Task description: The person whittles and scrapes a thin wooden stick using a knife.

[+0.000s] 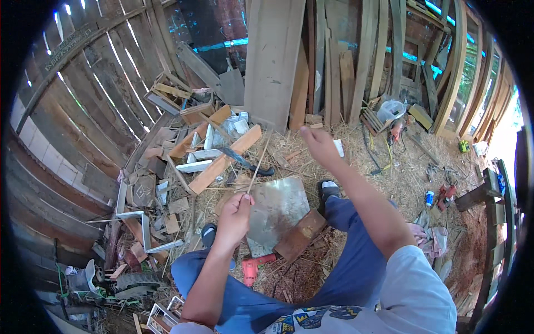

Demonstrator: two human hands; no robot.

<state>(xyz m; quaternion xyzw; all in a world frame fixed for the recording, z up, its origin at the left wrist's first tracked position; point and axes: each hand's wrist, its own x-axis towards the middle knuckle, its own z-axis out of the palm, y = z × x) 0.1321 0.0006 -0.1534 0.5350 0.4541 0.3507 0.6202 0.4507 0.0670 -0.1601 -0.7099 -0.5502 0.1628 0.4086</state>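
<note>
My left hand [233, 218] is closed in a pinch around the lower end of a thin wooden stick [259, 162], which slants up and away from it. My right hand [320, 146] is raised farther forward and to the right, apart from the stick, its fingers curled closed; whatever they hold, if anything, I cannot make out. Beyond the stick lies a knife with a long dark blade and black curved handle [262, 169]. Between my feet are a worn flat sheet [278, 209] and a brown wooden block [301, 236] at its near right corner.
A red power tool [257, 268] lies close to my left leg. Wood offcuts and an orange-brown plank [225, 161] are heaped at the left. Tall boards [273, 67] lean on the far wall. Rightward on the shavings-covered ground lie a blue can [429, 198] and another red tool [446, 196].
</note>
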